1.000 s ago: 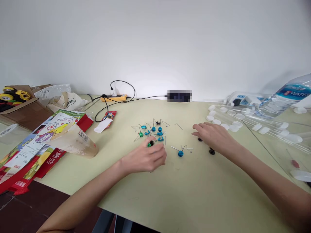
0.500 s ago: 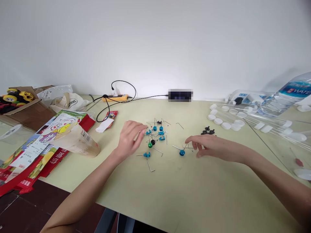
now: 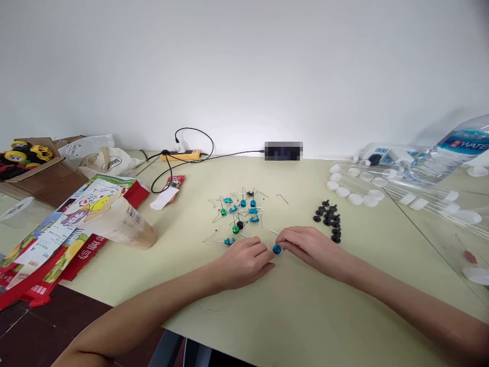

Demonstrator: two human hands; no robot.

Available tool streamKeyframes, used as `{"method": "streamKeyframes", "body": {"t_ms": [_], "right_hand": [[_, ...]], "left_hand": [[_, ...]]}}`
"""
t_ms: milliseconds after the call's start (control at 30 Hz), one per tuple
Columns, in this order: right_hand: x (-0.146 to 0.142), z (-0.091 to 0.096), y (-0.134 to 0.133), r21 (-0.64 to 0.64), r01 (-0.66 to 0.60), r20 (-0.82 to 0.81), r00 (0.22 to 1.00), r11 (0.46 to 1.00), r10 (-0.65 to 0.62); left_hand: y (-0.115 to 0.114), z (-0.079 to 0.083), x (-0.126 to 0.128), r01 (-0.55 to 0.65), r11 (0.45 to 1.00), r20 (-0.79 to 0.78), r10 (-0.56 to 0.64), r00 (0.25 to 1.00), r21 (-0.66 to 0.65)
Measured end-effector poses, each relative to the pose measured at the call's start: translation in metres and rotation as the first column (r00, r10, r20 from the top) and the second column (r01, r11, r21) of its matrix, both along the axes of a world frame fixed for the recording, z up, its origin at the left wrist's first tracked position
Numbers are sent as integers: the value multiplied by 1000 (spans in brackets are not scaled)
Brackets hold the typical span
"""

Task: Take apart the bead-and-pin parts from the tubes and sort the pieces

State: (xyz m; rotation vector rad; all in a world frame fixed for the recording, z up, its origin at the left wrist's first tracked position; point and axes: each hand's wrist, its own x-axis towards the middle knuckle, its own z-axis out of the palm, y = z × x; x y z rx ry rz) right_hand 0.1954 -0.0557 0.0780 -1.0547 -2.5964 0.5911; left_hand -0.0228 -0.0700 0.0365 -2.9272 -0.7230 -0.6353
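Beyond the left hand [image 3: 246, 262] — a box [image 3: 49, 179] holds toys [image 3: 26, 154]

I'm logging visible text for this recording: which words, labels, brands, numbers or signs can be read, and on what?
"WATER": the bottle label.
"et": a word's end on the cloth bag; the letters before are unclear.
Too small or blurred: print on the cup and red wrapper.
Red packaging: large characters, tilted, not surely readable.
Dark screen: pixelated, unreadable.

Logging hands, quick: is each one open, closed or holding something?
Left hand: curled beside the blue piece; grip cannot be told.
Right hand: at that piece; pinch cannot be told.
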Motion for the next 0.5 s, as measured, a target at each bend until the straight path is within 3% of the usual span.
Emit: {"method": "streamKeyframes", "body": {"t_ms": [167, 267, 333, 400, 467, 500], "right_hand": [[3, -4, 3, -27, 140, -66, 988, 990, -142], [21, 6, 16, -45, 264, -110, 957, 964, -267], [43, 12, 32, 28, 415, -106, 906, 909, -410], [69, 15, 50, 218, 554, -27, 826, 803, -563], [93, 11, 67, 429, 552, 145, 739, 715, -658], [103, 8, 75, 455, 558, 177, 707, 694, -684]], "left_hand": [[4, -6, -1, 127, 991, -150, -120, 981, 39], [13, -10, -1, 112, 993, -158, -114, 981, -23], [22, -10, -2, 73, 995, -141, -82, 987, -68], [32, -10, -4, 33, 995, -122, -45, 991, -98], [43, -10, -6, -2, 994, -108, -10, 994, -110], [48, -10, -7, -10, 994, -102, -1, 995, -108]]}}
